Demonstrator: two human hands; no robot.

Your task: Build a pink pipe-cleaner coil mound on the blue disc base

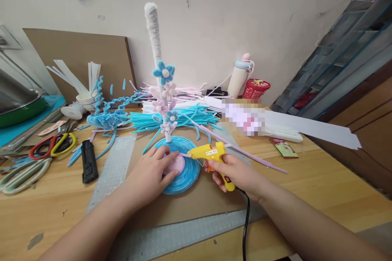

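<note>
A round base of coiled blue pipe cleaners (183,185) lies on a brown cardboard sheet. At its middle is a small coil of lilac pipe cleaner (178,165). My left hand (157,167) rests over the base, its thumb and fingers closed on the lilac coil. In my right hand (229,171) is a yellow hot glue gun (211,153), its nozzle pointing left, close to the lilac strand by my left fingertips. Behind my left hand rises a stem wrapped in white (154,32), with blue and lilac fuzzy flowers (164,72) along it.
Bundles of turquoise pipe cleaners (177,117) lie behind the base. Scissors (50,145) and a black box cutter (88,161) are at left, near a curly blue piece (107,120). A white bottle (239,75) and red tub (256,89) stand at back right. The gun's black cord (246,228) trails forward.
</note>
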